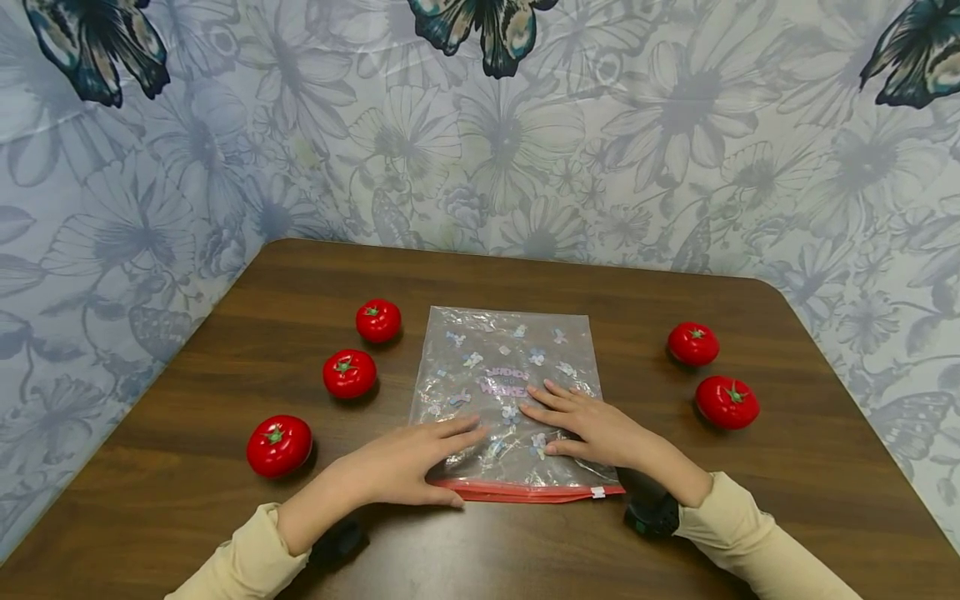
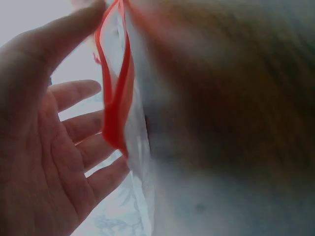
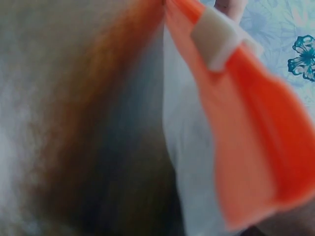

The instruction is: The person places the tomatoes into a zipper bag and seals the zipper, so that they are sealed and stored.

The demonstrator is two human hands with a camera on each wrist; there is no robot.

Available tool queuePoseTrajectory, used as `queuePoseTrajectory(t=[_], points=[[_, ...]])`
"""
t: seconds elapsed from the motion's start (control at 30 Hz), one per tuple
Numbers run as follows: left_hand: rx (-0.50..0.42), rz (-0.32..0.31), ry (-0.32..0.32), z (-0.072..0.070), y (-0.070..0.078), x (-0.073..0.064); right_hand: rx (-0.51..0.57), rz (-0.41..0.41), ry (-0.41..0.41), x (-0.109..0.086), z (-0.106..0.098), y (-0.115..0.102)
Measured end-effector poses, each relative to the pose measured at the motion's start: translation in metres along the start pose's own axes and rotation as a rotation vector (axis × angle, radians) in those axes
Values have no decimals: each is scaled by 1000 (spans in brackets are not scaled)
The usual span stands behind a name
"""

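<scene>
A clear plastic zip bag (image 1: 502, 342) with flower prints lies flat on the table, its red zip edge (image 1: 517, 493) nearest me. My left hand (image 1: 408, 462) rests at the bag's near left corner, fingers straight on the plastic and thumb by the red strip. In the left wrist view the red strip (image 2: 115, 123) forms a narrow loop beside the spread fingers (image 2: 76, 93). My right hand (image 1: 592, 425) lies with fingers spread on the bag's right half. The white slider (image 3: 216, 39) sits near the right end of the zip.
Three red tomatoes stand left of the bag: a far one (image 1: 378, 321), a middle one (image 1: 349, 373) and a near one (image 1: 279, 446). Two more, a far tomato (image 1: 693, 343) and a nearer tomato (image 1: 727, 402), are at right. A flowered wall covering (image 1: 510, 167) rises behind the wooden table (image 1: 187, 400).
</scene>
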State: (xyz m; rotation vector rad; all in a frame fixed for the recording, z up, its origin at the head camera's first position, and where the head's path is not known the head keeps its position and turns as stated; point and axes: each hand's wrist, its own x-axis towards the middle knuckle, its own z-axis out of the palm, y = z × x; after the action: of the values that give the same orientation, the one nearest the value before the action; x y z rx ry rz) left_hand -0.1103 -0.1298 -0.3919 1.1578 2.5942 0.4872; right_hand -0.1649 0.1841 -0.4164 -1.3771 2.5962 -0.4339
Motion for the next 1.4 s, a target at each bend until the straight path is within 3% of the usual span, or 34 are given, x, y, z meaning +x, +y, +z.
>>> queuePoseTrajectory(t=[0.1, 0.2, 0.47, 0.63, 0.73, 0.9, 1.17, 1.4], points=[[2, -14, -13, -1, 1, 0, 2, 3, -3, 0, 0, 0], [32, 10, -9, -1, 2, -1, 6, 6, -6, 0, -1, 0], [207, 259, 83, 3, 10, -9, 18, 0, 4, 1, -3, -1], [300, 327, 96, 7, 14, -17, 21, 4, -6, 1, -2, 0], [303, 321, 85, 6, 13, -17, 19, 7, -10, 0, -1, 0], [249, 250, 50, 5, 11, -16, 20, 2, -4, 0, -1, 0], [-7, 159, 40, 2, -1, -10, 18, 0, -1, -1, -1, -1], [-73, 102, 4, -3, -5, -6, 70, 5, -20, -1, -4, 0]])
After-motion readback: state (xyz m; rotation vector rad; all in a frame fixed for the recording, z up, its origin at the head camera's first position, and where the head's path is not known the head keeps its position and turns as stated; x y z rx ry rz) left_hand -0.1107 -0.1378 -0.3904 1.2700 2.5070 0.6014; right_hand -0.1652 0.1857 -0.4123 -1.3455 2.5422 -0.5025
